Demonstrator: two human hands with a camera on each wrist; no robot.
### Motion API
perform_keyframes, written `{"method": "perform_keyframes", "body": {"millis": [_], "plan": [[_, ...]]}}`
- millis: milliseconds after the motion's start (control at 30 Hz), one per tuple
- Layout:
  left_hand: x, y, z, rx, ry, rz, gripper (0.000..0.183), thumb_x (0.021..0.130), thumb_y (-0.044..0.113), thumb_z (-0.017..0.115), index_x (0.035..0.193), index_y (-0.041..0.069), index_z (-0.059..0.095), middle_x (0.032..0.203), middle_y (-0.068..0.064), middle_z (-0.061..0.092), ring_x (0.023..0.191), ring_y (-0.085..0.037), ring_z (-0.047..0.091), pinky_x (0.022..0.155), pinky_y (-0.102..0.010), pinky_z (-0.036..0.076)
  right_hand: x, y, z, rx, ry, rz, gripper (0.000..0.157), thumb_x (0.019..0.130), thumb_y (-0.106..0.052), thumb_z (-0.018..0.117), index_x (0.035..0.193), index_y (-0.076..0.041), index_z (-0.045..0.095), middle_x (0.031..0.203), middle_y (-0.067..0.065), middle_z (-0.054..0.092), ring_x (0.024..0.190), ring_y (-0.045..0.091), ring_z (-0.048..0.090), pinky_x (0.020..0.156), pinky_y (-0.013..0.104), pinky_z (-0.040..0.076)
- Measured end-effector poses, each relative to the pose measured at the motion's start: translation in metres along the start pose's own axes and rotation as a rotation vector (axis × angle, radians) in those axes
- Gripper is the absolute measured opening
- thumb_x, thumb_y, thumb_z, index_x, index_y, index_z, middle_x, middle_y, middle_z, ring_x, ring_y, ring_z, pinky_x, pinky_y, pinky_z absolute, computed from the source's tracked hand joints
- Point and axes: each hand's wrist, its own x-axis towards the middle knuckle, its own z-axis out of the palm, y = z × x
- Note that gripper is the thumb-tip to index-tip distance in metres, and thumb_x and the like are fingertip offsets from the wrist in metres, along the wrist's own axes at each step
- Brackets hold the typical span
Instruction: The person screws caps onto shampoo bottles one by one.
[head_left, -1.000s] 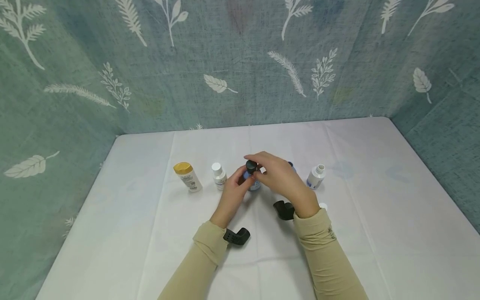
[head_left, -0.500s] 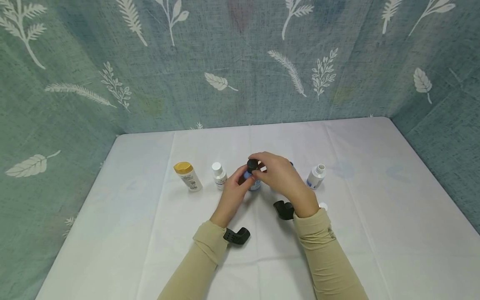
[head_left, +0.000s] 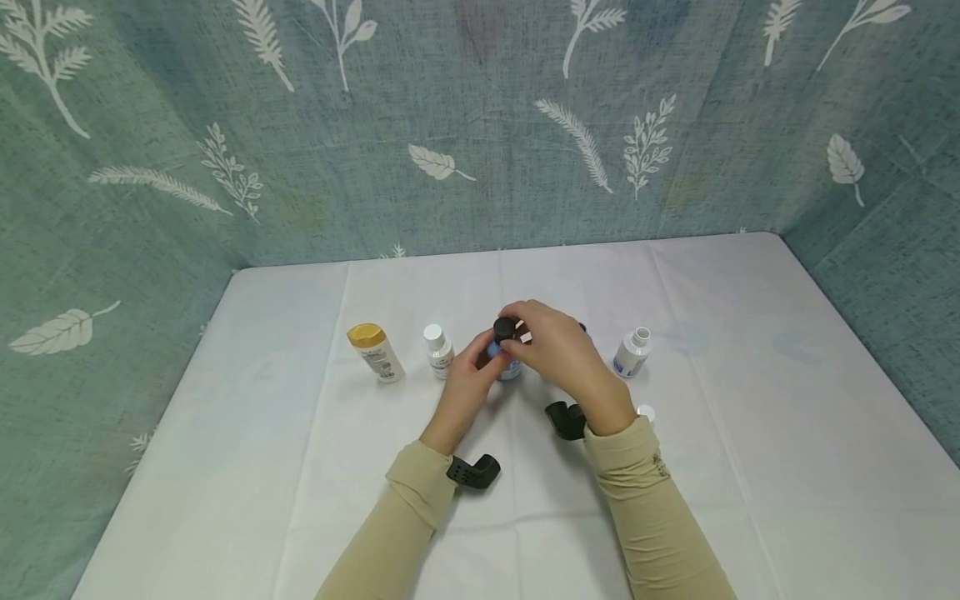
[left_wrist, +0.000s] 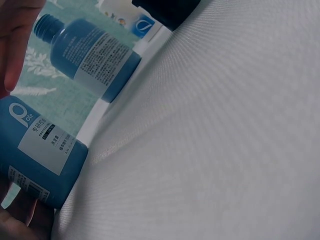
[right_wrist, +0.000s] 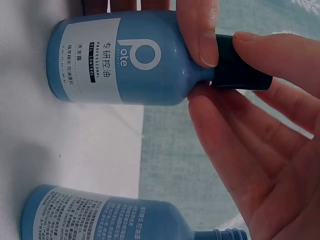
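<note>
A blue shampoo bottle point(head_left: 512, 369) stands upright on the white table. My left hand point(head_left: 467, 392) grips it around the shoulder, with the thumb in front in the right wrist view. At the bottle's neck is a black cap point(right_wrist: 242, 65), and my right hand point(head_left: 562, 358) pinches it between thumb and fingers. How deep the cap sits on the neck is hidden. A second blue bottle point(right_wrist: 110, 215) stands close by, its threaded neck bare; in the head view the right hand mostly covers it.
Left of the hands stand a white bottle with a white cap point(head_left: 438, 354) and a pale bottle with a yellow cap point(head_left: 378, 358). An uncapped white bottle point(head_left: 631, 357) is to the right. A white cap point(head_left: 647, 412) lies beside the right wrist. A patterned curtain point(head_left: 480, 125) hangs behind.
The right hand's fingers have shifted slightly to the right around the black cap, which has moved a little with them. The left hand and the bottle stay in place.
</note>
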Motion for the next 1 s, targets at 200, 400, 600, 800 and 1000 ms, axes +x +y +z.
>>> {"method": "perform_keyframes", "body": {"millis": [200, 400, 600, 800, 1000], "plan": [[0.005, -0.014, 0.000, -0.008, 0.010, 0.012, 0.038, 0.086, 0.017, 0.058, 0.124, 0.022, 0.053, 0.118, 0.001, 0.056, 0.106, -0.015, 0.051, 0.088, -0.031, 0.043, 0.001, -0.002, 0.001, 0.023, 0.002, 0.060, 0.032, 0.076, -0.027, 0.071, 0.104, -0.017, 0.058, 0.099, -0.005, 0.058, 0.088, 0.011, 0.056, 0.070, 0.028, 0.045], [0.008, -0.026, -0.001, 0.021, 0.017, 0.026, 0.038, 0.086, 0.027, 0.059, 0.123, 0.029, 0.052, 0.118, 0.007, 0.055, 0.105, -0.011, 0.051, 0.086, -0.031, 0.044, -0.001, -0.001, -0.001, -0.017, -0.012, 0.000, 0.049, 0.076, -0.030, 0.071, 0.120, -0.018, 0.053, 0.111, -0.004, 0.056, 0.091, 0.012, 0.057, 0.068, 0.028, 0.046], [0.009, -0.027, 0.000, 0.027, 0.019, 0.037, 0.038, 0.086, 0.029, 0.059, 0.123, 0.026, 0.053, 0.119, 0.005, 0.055, 0.107, -0.012, 0.051, 0.089, -0.031, 0.042, -0.004, 0.001, -0.003, -0.055, 0.019, -0.103, 0.040, 0.081, -0.018, 0.065, 0.120, -0.019, 0.056, 0.108, -0.006, 0.058, 0.090, 0.010, 0.057, 0.069, 0.028, 0.046], [0.007, -0.019, 0.000, 0.008, 0.011, 0.015, 0.038, 0.087, 0.021, 0.058, 0.124, 0.022, 0.053, 0.118, 0.003, 0.055, 0.106, -0.013, 0.051, 0.090, -0.031, 0.042, -0.005, 0.000, -0.004, -0.056, 0.008, -0.083, 0.037, 0.082, -0.017, 0.063, 0.119, -0.018, 0.056, 0.108, -0.005, 0.059, 0.090, 0.009, 0.057, 0.069, 0.029, 0.046], [0.000, 0.000, 0.001, -0.001, 0.000, 0.006, 0.039, 0.087, 0.017, 0.057, 0.125, 0.016, 0.052, 0.119, -0.002, 0.055, 0.108, -0.017, 0.050, 0.089, -0.032, 0.042, -0.004, -0.001, -0.003, -0.055, 0.012, -0.068, 0.037, 0.082, -0.020, 0.065, 0.117, -0.016, 0.057, 0.106, -0.003, 0.059, 0.090, 0.012, 0.057, 0.069, 0.029, 0.046]]}}
